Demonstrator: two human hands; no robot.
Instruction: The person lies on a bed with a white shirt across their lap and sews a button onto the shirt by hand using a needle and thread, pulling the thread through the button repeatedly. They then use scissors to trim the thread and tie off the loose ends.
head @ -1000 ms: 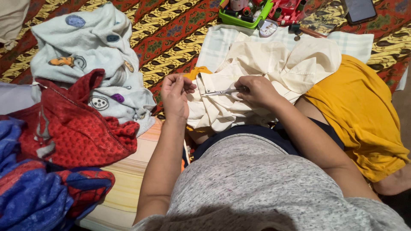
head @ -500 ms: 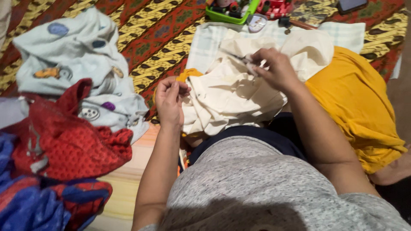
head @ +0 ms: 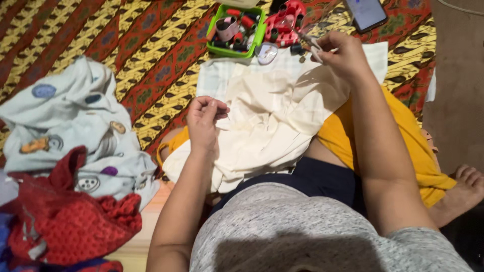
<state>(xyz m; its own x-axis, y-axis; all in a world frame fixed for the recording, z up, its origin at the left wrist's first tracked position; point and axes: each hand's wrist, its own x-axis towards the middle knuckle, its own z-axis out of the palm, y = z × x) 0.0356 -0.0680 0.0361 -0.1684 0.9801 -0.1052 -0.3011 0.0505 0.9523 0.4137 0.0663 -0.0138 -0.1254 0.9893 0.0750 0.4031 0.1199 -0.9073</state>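
A cream cloth (head: 262,126) lies across my lap, over a yellow cloth (head: 403,136). My left hand (head: 204,123) rests on the cream cloth's left part, fingertips pinched on something thin that looks like a needle; it is too small to be sure. My right hand (head: 345,55) is raised over the cloth's far right corner. It grips small metal scissors (head: 308,41), whose tips point toward the trays beyond the cloth.
A green tray (head: 217,30) of thread spools and a red tray (head: 297,10) stand beyond the cloth, with a phone (head: 367,12) to their right. Pale blue clothing (head: 65,121) and a red garment (head: 65,226) are heaped at the left on the patterned mat (head: 151,60). My bare foot (head: 461,194) is at right.
My right hand has lifted from the cream cloth and moved away to the far right with the scissors. My left hand stays pinched over the cloth.
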